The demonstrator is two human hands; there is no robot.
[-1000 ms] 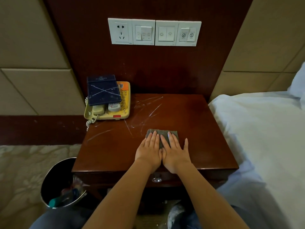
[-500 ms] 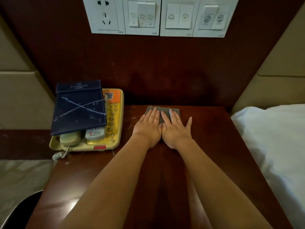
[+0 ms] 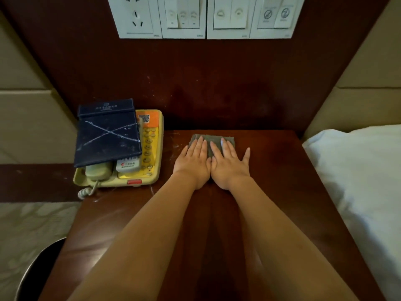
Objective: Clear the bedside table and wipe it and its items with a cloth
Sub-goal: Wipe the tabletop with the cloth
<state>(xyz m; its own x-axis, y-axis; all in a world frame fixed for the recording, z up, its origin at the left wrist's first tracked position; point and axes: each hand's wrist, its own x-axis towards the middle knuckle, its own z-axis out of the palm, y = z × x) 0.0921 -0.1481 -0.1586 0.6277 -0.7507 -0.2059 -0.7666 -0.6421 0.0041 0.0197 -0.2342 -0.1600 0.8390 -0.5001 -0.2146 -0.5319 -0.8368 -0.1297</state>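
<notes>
A folded grey cloth (image 3: 213,140) lies at the far edge of the dark wooden bedside table (image 3: 282,181), close to the back panel. My left hand (image 3: 194,162) and my right hand (image 3: 231,165) lie side by side with straight fingers, pressing flat on the cloth. At the table's far left stands a yellow telephone (image 3: 149,157). A dark blue folder (image 3: 107,132) marked with a white dusty cross lies on top of the telephone. White smears show on the wood beside the phone.
A white bed (image 3: 364,181) borders the table on the right. A panel of wall switches and a socket (image 3: 206,17) sits on the wooden back panel above. A black bin (image 3: 36,268) stands on the carpet at the lower left.
Both hands pushed the cloth from the table's front middle to its far edge. The white streaks that lay in the table's middle are gone. The view moved closer to the table.
</notes>
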